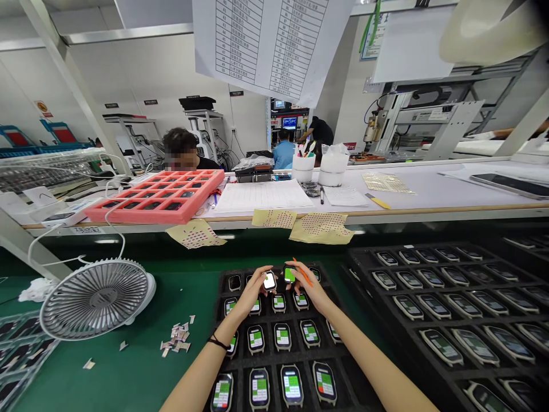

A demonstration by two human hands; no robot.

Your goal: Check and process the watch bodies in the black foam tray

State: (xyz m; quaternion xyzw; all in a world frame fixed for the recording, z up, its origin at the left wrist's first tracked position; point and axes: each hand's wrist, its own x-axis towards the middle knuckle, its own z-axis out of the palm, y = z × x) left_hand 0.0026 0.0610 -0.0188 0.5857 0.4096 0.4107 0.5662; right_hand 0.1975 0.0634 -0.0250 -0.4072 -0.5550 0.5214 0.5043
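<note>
Pinching smartwatch [269, 281] at case edges w/ left grip [256, 290], green-screen watch [289, 274] w/ right grip [305, 284], above black foam tray [221, 280]; light, fragile glass, sides only.

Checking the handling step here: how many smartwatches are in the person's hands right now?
2: one smartwatch in the left hand, its screen lit white, and another in the right hand, its screen showing green.

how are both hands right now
Left hand: closed on a dark rectangular smartwatch with white-lit screen.
Right hand: closed on a dark rectangular smartwatch with green-lit screen, plus orange stick.
</note>
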